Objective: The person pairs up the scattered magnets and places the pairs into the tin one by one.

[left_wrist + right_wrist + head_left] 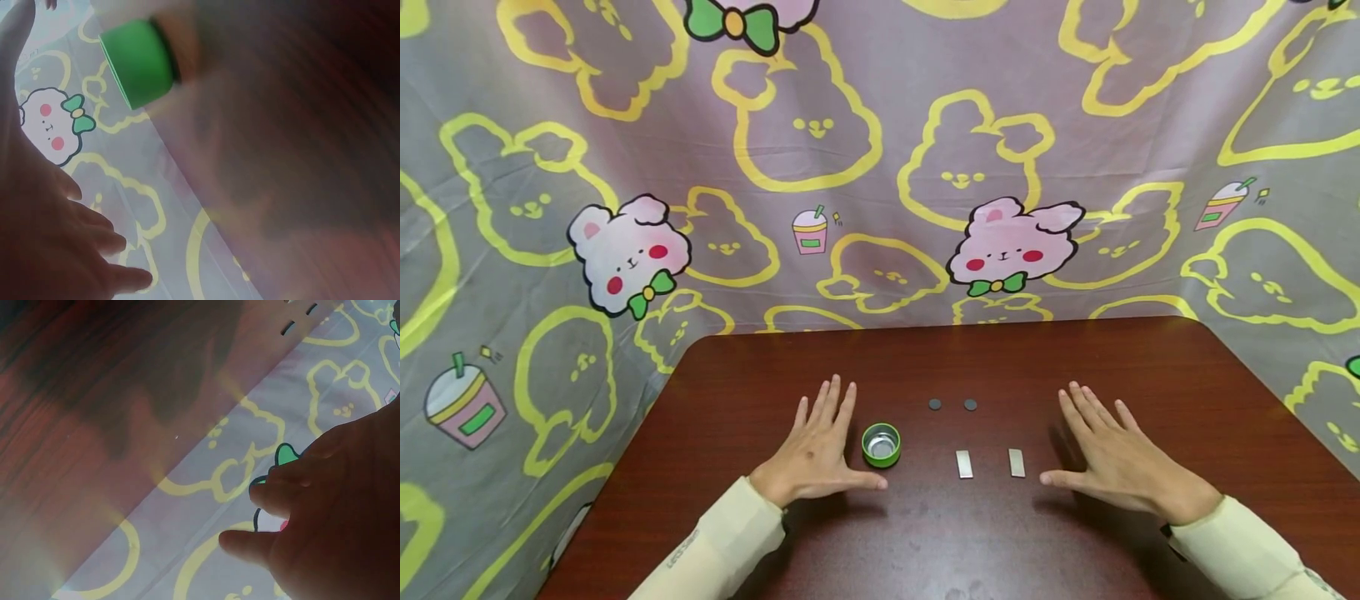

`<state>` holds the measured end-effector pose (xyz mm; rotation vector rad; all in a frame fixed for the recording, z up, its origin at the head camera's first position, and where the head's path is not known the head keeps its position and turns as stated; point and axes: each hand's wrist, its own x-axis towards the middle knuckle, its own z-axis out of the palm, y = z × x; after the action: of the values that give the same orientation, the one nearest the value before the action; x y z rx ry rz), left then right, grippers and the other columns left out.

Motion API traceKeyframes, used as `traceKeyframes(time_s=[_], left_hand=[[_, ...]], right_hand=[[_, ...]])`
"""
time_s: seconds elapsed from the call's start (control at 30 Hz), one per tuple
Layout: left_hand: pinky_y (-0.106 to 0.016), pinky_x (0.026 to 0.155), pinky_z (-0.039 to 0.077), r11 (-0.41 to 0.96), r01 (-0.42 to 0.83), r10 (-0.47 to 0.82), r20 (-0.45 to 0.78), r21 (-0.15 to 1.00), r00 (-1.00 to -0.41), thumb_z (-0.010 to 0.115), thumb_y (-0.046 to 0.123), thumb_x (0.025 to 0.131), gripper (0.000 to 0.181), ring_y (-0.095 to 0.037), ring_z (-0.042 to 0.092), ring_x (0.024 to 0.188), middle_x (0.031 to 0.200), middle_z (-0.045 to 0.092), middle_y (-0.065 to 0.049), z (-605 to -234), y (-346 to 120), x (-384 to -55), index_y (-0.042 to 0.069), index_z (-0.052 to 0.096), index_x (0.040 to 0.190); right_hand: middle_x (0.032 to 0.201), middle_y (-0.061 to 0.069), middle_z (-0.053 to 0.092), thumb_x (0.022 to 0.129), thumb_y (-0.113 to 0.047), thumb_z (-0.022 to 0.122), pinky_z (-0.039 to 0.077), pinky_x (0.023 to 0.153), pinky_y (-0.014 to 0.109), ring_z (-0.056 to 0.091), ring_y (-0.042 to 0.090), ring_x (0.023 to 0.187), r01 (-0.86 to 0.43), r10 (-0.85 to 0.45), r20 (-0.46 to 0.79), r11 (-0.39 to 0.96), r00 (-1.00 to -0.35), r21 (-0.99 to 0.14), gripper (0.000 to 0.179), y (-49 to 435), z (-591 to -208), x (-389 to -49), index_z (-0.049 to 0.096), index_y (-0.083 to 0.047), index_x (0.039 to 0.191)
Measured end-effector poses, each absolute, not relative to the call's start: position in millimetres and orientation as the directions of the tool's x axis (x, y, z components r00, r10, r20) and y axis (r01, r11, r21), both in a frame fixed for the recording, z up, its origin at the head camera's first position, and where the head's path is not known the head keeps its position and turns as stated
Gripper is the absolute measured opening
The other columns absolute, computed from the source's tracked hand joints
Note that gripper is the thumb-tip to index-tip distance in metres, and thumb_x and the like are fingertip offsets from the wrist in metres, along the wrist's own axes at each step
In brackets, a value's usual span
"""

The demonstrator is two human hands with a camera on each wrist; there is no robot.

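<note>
As the head view shows it, an open, round tin with a bright green rim and silvery metal interior (881,445) sits upright on the reddish-brown, wood-grained table (925,542), just beside the left hand (812,462). Its shiny inner wall and floor are exposed. That hand's fingers are straight and slightly parted, thumb spread wide toward the tin's near side. To the tin's right lie two thin, pale, metallic-looking rectangular strips (964,464) (1017,463), side by side and apart; beyond them rest two small, flat, dark grey discs (935,404) (971,405). The right hand (1120,462), nearest the right strip, also has straight fingers and an outstretched thumb. Behind the table hangs a creased grey fabric printed with yellow animal outlines (887,208). From the left wrist, the tin's outer wall appears smooth, plain green and cylindrical, apart from the extended fingers. From the right wrist, the fingers reach out, holding nothing; I cannot tell what two short dark pieces (287,328) near the top are.
</note>
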<state>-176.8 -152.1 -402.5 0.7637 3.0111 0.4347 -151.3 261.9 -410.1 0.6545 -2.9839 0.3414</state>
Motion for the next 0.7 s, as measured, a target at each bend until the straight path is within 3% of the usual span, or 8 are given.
traceKeyframes(time_s=[0.17, 0.4, 0.5, 0.57, 0.63, 0.7], left_hand=[[-0.057, 0.119, 0.012, 0.817, 0.513, 0.506, 0.099, 0.265, -0.857, 0.074, 0.076, 0.068, 0.136, -0.040, 0.008, 0.150, 0.162, 0.003, -0.028, -406, -145, -180, -0.003, 0.010, 0.158], [-0.054, 0.119, 0.017, 0.784, 0.538, 0.536, 0.100, 0.309, -0.838, 0.076, 0.073, 0.068, 0.133, -0.037, 0.010, 0.151, 0.162, 0.007, -0.027, -408, -138, -185, -0.003, 0.013, 0.158], [-0.052, 0.119, 0.017, 0.774, 0.539, 0.544, 0.086, 0.332, -0.834, 0.076, 0.074, 0.068, 0.133, -0.034, 0.012, 0.151, 0.163, 0.010, -0.025, -408, -133, -188, -0.002, 0.013, 0.158], [-0.050, 0.120, 0.017, 0.768, 0.527, 0.541, 0.072, 0.364, -0.838, 0.076, 0.074, 0.068, 0.133, -0.032, 0.013, 0.151, 0.163, 0.011, -0.023, -408, -130, -190, -0.001, 0.014, 0.158], [-0.046, 0.120, 0.016, 0.762, 0.507, 0.533, 0.053, 0.402, -0.844, 0.077, 0.073, 0.068, 0.132, -0.028, 0.014, 0.151, 0.164, 0.012, -0.019, -408, -128, -192, 0.001, 0.013, 0.159], [-0.044, 0.121, 0.015, 0.752, 0.493, 0.530, 0.044, 0.437, -0.847, 0.078, 0.071, 0.068, 0.131, -0.026, 0.015, 0.151, 0.165, 0.013, -0.016, -407, -125, -194, 0.003, 0.014, 0.159]], right_hand=[[0.159, 0.031, 0.020, 0.087, -0.065, 0.065, 0.010, 0.119, 0.055, 0.022, 0.047, 0.145, -0.455, -0.439, 0.118, 0.858, -0.890, -0.238, 0.109, 262, -410, -150, 0.023, 0.013, 0.152], [0.158, 0.032, 0.022, 0.088, -0.061, 0.066, 0.023, 0.116, 0.054, 0.026, 0.048, 0.143, -0.485, -0.474, 0.115, 0.822, -0.873, -0.299, 0.107, 259, -409, -151, 0.024, 0.014, 0.151], [0.157, 0.032, 0.023, 0.087, -0.061, 0.067, 0.012, 0.120, 0.032, 0.027, 0.048, 0.142, -0.490, -0.481, 0.114, 0.806, -0.869, -0.331, 0.106, 258, -409, -152, 0.025, 0.013, 0.151], [0.157, 0.031, 0.024, 0.087, -0.060, 0.068, 0.003, 0.113, 0.014, 0.028, 0.048, 0.143, -0.486, -0.482, 0.106, 0.797, -0.870, -0.359, 0.106, 257, -410, -153, 0.023, 0.011, 0.152], [0.158, 0.030, 0.025, 0.087, -0.059, 0.069, -0.002, 0.103, 0.005, 0.028, 0.047, 0.142, -0.478, -0.479, 0.100, 0.789, -0.872, -0.387, 0.106, 256, -410, -153, 0.023, 0.010, 0.153], [0.158, 0.029, 0.026, 0.086, -0.058, 0.070, 0.001, 0.103, 0.005, 0.030, 0.045, 0.142, -0.468, -0.474, 0.094, 0.783, -0.875, -0.409, 0.106, 255, -410, -154, 0.023, 0.008, 0.154]])
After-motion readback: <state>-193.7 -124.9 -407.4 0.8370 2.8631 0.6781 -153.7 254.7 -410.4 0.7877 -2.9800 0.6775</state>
